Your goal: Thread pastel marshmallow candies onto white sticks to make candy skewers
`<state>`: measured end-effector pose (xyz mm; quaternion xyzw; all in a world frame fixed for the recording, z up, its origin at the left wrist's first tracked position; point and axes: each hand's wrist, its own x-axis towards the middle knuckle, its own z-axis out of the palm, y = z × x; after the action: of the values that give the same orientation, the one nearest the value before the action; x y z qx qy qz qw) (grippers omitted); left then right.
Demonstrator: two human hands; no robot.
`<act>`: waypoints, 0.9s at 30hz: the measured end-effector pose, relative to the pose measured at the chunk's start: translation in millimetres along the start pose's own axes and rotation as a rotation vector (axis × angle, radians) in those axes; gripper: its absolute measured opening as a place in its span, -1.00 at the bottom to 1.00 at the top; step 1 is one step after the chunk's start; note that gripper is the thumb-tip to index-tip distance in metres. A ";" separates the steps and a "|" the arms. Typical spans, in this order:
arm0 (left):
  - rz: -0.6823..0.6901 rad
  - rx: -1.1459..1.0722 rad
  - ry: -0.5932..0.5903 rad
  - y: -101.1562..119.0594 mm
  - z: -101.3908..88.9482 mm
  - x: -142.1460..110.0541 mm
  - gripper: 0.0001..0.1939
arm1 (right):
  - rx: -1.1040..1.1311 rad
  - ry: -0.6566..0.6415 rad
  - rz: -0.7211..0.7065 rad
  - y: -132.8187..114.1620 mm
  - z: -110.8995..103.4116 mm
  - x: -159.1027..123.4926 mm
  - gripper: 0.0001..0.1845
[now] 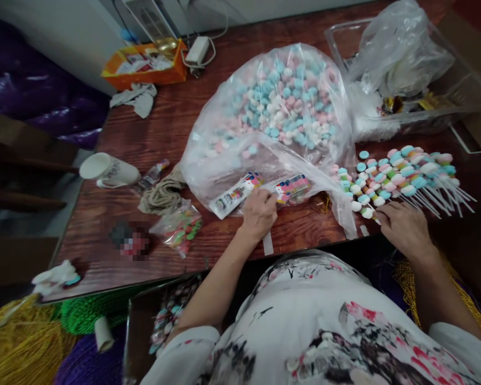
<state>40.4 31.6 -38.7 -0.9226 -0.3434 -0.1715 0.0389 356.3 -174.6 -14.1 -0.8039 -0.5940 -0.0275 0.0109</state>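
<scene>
My left hand [260,214] is at the table's front, its fingers curled down between two stacks of printed plastic wrappers, the left stack [238,195] and the right stack [292,188]. Whatever is under those fingertips is hidden. On the right, my right hand [403,227] pinches the lower end of a marshmallow stick [366,212]. A pile of similar marshmallow sticks [409,171], in pink, blue, white, yellow and green, lies just beyond it, white stick ends pointing right. Behind both hands spreads a large clear bag [212,128] full of loose pastel marshmallows [284,101].
To the left are a white mug [110,170], a cord bundle [163,192] and a small bag of gummy candies [182,227]. An orange box [144,64] and a white adapter [198,52] stand at the back. A clear plastic bin [417,120] sits at right.
</scene>
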 end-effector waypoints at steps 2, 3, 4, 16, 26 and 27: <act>0.021 0.010 -0.071 5.1 -1.6 -5.9 -0.77 | 0.027 0.048 0.016 1.9 1.5 3.5 -0.76; 0.002 0.005 -0.090 7.0 -2.4 -8.8 -0.75 | 0.032 0.079 0.041 3.8 2.1 4.4 -0.76; -0.029 -0.001 -0.103 8.3 -3.4 -11.2 -0.73 | 0.028 0.104 0.072 5.8 2.3 5.0 -0.76; -0.239 -0.294 0.062 -9.6 5.5 -4.1 -0.82 | 0.115 0.065 0.072 5.1 -0.8 6.9 -0.76; -0.219 -0.207 -0.048 -6.4 4.0 -17.9 -0.78 | 0.148 0.067 0.012 2.0 7.4 8.1 -0.76; -0.232 -0.234 -0.028 -8.2 6.0 -17.2 -0.77 | 0.146 0.082 0.025 0.9 7.4 8.6 -0.75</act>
<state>24.7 28.3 -50.6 -0.8772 -0.4258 -0.2010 -0.0937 359.8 -166.3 -21.0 -0.8065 -0.5835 -0.0168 0.0940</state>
